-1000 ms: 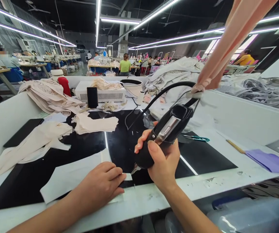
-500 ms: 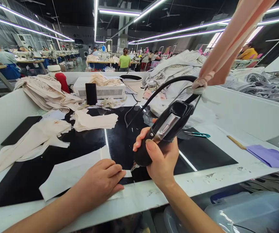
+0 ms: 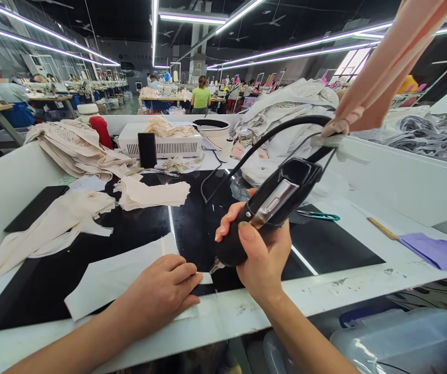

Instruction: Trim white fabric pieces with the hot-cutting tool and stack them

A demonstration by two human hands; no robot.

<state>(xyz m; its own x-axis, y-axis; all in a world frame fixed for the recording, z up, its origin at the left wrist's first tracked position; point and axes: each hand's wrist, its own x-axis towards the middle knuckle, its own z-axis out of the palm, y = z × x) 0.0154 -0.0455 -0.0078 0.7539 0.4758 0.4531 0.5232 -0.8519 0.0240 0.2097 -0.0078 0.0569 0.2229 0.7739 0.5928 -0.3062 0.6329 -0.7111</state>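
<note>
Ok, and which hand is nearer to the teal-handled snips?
The right hand, gripping the black tool, left of the snips; the left hand is farther left, on the white fabric.

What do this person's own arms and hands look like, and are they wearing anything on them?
The left hand and right hand are both ungloved. No rings, watch or bracelet show. Both forearms are bare, with no sleeves in view.

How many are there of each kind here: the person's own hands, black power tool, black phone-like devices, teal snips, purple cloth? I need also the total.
Own hands: 2 (left hand, right hand)
Power tool: 1
Phone-like devices: 2 (upright device, flat device)
Teal snips: 1
Purple cloth: 1
Total: 7
</note>
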